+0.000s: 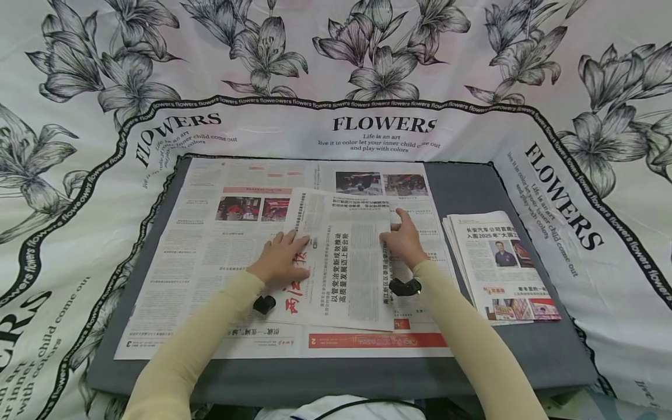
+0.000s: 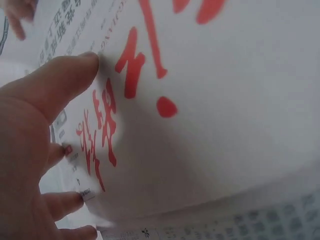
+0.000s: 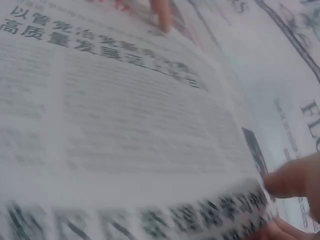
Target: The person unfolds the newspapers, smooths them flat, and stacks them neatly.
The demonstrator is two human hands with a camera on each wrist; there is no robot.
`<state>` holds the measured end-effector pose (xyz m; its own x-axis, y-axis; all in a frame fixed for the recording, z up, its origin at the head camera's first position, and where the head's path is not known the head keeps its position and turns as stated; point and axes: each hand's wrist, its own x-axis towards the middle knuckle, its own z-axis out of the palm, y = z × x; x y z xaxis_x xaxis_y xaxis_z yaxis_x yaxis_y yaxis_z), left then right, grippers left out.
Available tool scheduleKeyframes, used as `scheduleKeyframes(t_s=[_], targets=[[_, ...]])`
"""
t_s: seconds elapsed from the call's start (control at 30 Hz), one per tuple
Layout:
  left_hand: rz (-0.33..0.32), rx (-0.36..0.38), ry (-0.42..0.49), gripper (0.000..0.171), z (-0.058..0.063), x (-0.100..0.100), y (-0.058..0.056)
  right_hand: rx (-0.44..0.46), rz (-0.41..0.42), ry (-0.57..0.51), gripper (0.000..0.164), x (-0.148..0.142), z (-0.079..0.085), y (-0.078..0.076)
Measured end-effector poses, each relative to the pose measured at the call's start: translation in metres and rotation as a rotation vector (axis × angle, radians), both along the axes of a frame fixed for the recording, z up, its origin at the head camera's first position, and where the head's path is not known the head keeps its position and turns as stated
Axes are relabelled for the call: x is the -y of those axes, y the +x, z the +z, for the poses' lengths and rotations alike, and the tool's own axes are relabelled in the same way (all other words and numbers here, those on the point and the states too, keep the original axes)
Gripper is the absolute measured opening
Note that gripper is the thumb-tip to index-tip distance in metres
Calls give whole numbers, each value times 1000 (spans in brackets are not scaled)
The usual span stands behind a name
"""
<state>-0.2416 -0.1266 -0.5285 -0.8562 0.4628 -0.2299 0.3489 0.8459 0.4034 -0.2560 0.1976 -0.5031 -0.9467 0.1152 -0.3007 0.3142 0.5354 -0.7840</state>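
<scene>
A folded newspaper sheet [image 1: 362,274] with red lettering along its left side lies over a larger spread newspaper [image 1: 173,280]. My left hand [image 1: 283,256] rests on the folded sheet's left part with fingers spread. In the left wrist view the thumb [image 2: 75,75] lies across the paper beside the red characters [image 2: 132,65]. At the sheet's right edge, my right hand [image 1: 406,239] pinches the paper. The right wrist view shows that edge bowed up [image 3: 200,210] next to the fingers [image 3: 290,180].
A stack of folded newspapers [image 1: 504,268] lies to the right on the grey table surface [image 1: 336,379]. A white cloth [image 1: 383,137] printed with flowers and black lettering surrounds the grey surface. Dark wrist-worn devices [image 1: 404,287] show at both wrists.
</scene>
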Motion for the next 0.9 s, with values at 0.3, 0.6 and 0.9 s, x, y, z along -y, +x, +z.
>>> scheduleKeyframes(t_s=[0.3,0.6,0.9], targets=[[84,-4,-22,91,-4,-10,2,-216,158,244,72,36,-8,-4],[108,31,-13,89,0,-11,3,-216,551,588,75,83,-35,17],[116,31,-17,88,-2,-9,5,-196,567,622,79,89,-47,28]])
